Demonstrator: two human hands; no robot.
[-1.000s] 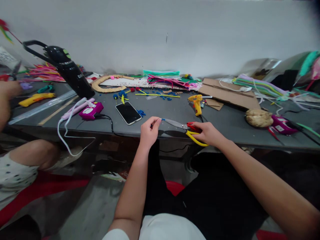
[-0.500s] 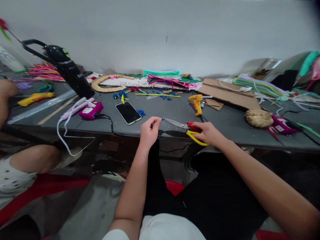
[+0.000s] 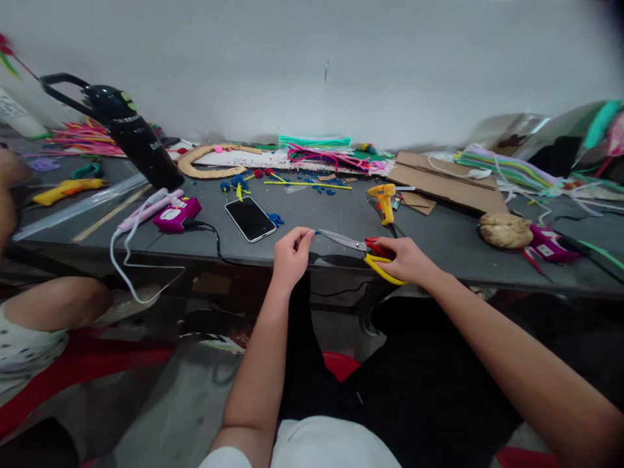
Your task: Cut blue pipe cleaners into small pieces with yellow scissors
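Little has changed at the grey table's (image 3: 439,242) near edge. The right hand (image 3: 407,260) still grips the yellow-and-red-handled steel scissors (image 3: 344,240). The left hand (image 3: 291,255) pinches at their blade tip, on what I cannot tell. Far left, a co-worker's hand (image 3: 8,170) has drawn back.

From our left hand (image 3: 290,257), bare dark grey tabletop (image 3: 316,211) lies open at twelve o'clock. The flat black smartphone (image 3: 250,220) blocks ten o'clock, the small yellow plastic glue gun (image 3: 384,199) two o'clock, and the yellow-handled steel scissors (image 3: 344,241) three o'clock.
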